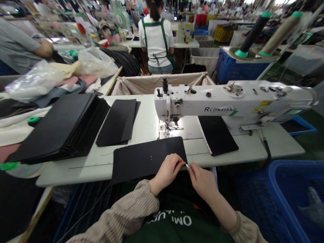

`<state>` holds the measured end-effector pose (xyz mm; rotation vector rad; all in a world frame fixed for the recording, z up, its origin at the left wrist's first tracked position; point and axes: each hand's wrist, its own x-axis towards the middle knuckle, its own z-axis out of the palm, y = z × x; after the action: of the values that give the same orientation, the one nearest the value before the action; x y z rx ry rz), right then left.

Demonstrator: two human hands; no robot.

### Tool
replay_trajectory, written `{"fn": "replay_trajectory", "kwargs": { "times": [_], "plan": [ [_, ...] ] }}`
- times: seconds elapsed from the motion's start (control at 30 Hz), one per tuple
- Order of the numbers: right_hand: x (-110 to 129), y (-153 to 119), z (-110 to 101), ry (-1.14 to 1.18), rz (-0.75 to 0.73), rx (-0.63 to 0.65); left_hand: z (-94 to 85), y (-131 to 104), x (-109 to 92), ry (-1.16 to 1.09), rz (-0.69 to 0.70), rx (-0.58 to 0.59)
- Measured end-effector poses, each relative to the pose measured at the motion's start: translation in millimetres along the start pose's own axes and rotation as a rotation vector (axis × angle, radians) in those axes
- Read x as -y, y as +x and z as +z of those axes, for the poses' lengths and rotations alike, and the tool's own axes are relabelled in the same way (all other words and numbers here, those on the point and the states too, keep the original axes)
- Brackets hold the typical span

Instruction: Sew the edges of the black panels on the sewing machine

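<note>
Pinches the near right corner of a flat black panel (149, 158) with the left hand (168, 170), thumb and fingers together in a closed grip. Clamps the right hand (202, 177) just beside that grip, fingertips closed on a pale sliver (187, 165) at the same corner, too small to identify. Has the panel spread leftward from the grip, along the near edge of the bench (148, 108). Faces a white sewing machine (222, 101) just beyond the grip, with its arm stretching off to the right. Has a pale-edged black piece (219, 136) right of the grip, partly beneath that arm. Has overlapping black sheets (117, 121) left of and beyond the grip, then a thick black stack (55, 125) farther left. Has a blue basket (291, 164) well to the grip's right, and a white-shirted person (158, 44) far beyond.
</note>
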<state>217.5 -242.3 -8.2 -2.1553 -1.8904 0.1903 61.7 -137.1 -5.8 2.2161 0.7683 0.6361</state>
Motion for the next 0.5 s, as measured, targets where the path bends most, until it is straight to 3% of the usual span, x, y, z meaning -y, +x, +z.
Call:
{"fn": "replay_trajectory", "kwargs": {
  "times": [0.07, 0.23, 0.4, 0.5],
  "plan": [
    [-6, 0, 0, 0.015, 0.007, -0.015, -9.0, -4, -1, -0.013, 0.038, 0.014],
    [-14, 6, -4, 0.163, 0.007, -0.103, -49.8, -34, 10, 0.135, 0.279, 0.237],
    [-8, 24, -3, 0.244, -0.217, -0.005, -108.8, -85, 56, 0.431, 0.101, 0.127],
    [-6, 37, -13, 0.414, -0.201, -0.016, -153.2, -118, 78, 0.356, -0.054, 0.079]
  ]
}}
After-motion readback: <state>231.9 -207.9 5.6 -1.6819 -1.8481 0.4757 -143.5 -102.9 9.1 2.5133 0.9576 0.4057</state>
